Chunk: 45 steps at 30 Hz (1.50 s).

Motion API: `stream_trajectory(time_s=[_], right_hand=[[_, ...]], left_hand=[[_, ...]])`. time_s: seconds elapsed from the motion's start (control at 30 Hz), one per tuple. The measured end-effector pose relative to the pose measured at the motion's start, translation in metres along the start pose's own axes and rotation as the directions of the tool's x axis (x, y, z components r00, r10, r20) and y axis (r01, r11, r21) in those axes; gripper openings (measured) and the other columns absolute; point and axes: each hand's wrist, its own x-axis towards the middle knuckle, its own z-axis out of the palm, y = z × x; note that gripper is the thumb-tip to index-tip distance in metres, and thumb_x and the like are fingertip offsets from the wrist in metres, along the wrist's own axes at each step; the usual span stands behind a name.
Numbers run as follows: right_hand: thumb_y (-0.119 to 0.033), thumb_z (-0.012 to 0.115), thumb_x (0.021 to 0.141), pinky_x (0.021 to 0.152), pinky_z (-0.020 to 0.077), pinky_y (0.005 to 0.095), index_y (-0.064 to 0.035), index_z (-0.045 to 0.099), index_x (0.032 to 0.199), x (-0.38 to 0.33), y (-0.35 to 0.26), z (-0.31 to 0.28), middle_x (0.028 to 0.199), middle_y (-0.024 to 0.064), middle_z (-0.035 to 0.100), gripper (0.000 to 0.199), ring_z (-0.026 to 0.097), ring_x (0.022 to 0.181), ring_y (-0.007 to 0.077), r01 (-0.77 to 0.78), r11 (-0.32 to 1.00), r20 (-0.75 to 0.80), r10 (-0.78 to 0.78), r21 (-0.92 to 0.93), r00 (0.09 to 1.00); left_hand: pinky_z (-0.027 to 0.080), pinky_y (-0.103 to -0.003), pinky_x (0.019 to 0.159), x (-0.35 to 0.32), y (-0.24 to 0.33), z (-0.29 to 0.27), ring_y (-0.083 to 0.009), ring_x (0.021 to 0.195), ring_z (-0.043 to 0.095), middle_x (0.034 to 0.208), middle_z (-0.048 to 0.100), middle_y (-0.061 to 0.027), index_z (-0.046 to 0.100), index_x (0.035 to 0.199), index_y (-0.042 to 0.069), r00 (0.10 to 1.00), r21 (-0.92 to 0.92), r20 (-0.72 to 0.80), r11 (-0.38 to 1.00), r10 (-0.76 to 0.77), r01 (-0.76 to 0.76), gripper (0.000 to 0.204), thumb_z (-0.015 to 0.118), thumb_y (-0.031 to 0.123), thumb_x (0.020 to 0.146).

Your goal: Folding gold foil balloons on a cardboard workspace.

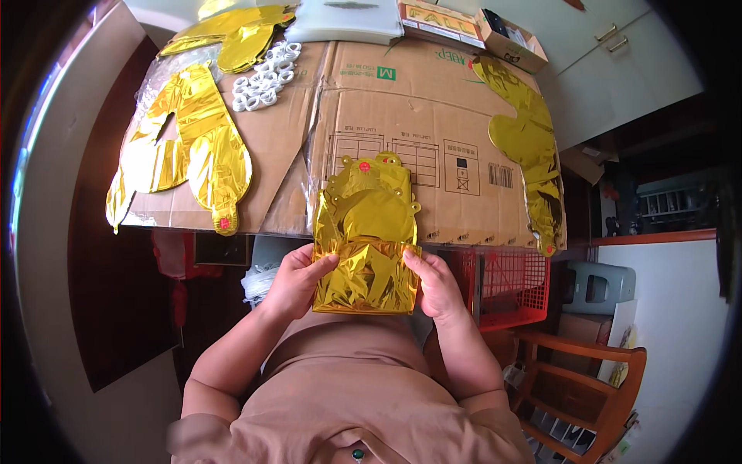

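Note:
Between my two hands is a folded gold foil balloon, its near part hanging over the front edge of the table. The far end, with small round tabs and a red mark, rests on the cardboard. My left hand grips its left side, thumb on top. On the right side my right hand pinches it the same way. Flat gold foil balloons lie apart from my hands: one letter-like balloon at the left, a curved one along the right edge, and another at the far left.
Flattened cardboard covers the table. Toward the back are white coiled rings, a stack of clear plastic bags, a printed box and a small open carton. Below right stand a red crate and a wooden chair.

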Motion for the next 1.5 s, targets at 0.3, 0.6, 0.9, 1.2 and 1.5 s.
stream_trajectory(time_s=[0.3, 0.6, 0.9, 1.2, 1.5], right_hand=[[-0.021, 0.067, 0.1, 0.085, 0.0455, 0.0228, -0.0029, 0.073, 0.111, -0.002, -0.004, 0.015, 0.105, -0.0029, 0.07, 0.022, 0.059, 0.094, 0.0045, 0.079, 0.979, 0.077, -0.066, -0.187, 0.995], [-0.016, 0.068, 0.099, 0.081, 0.0463, 0.0227, -0.0016, 0.073, 0.106, -0.004, -0.016, 0.023, 0.1, -0.0048, 0.07, 0.017, 0.058, 0.089, 0.0025, 0.223, 0.942, 0.113, -0.2, -0.252, 0.973], [-0.021, 0.065, 0.087, 0.1, 0.0471, 0.0468, -0.0118, 0.073, 0.105, -0.025, -0.09, 0.052, 0.118, 0.0097, 0.071, 0.022, 0.064, 0.115, 0.0308, 0.741, -0.355, 0.791, -0.482, -0.57, 0.378], [-0.015, 0.061, 0.093, 0.104, 0.0465, 0.0462, -0.0106, 0.071, 0.114, 0.005, -0.042, 0.016, 0.123, 0.0093, 0.069, 0.024, 0.062, 0.119, 0.0274, 0.62, -0.539, 0.812, -0.481, -0.571, 0.33], [-0.013, 0.062, 0.093, 0.104, 0.047, 0.0461, -0.0113, 0.068, 0.115, 0.009, -0.019, 0.006, 0.127, 0.0101, 0.065, 0.023, 0.06, 0.121, 0.0286, 0.617, -0.489, 0.767, -0.551, -0.616, 0.329]], left_hand=[[0.056, -0.029, 0.088, -0.002, 0.0, -0.005, -0.0117, 0.098, 0.067, 0.112, 0.072, -0.0086, 0.063, 0.122, -0.003, 0.997, 0.092, 0.052, 0.994, 0.057, -0.062, 0.025, 0.062, 0.01, 0.1], [0.055, -0.031, 0.089, -0.005, 0.012, -0.001, -0.0136, 0.099, 0.068, 0.112, 0.072, -0.0088, 0.065, 0.12, -0.003, 0.987, 0.111, 0.101, 0.984, 0.128, -0.139, 0.024, 0.064, 0.009, 0.099], [0.048, -0.038, 0.101, -0.021, 0.058, 0.015, -0.025, 0.124, 0.057, 0.123, 0.067, -0.0067, 0.075, 0.107, 0.008, 0.795, 0.452, 0.302, 0.655, 0.526, -0.605, 0.023, 0.08, 0.006, 0.084], [0.047, -0.045, 0.099, 0.008, 0.024, -0.017, -0.0345, 0.12, 0.058, 0.116, 0.066, -0.0061, 0.075, 0.091, 0.016, 0.479, 0.705, 0.601, -0.142, 0.64, -0.695, 0.026, 0.085, 0.013, 0.067], [0.047, -0.045, 0.097, 0.009, 0.01, -0.028, -0.0314, 0.117, 0.059, 0.116, 0.065, -0.0054, 0.072, 0.095, 0.015, 0.432, 0.69, 0.635, -0.219, 0.64, -0.69, 0.03, 0.082, 0.014, 0.067]])
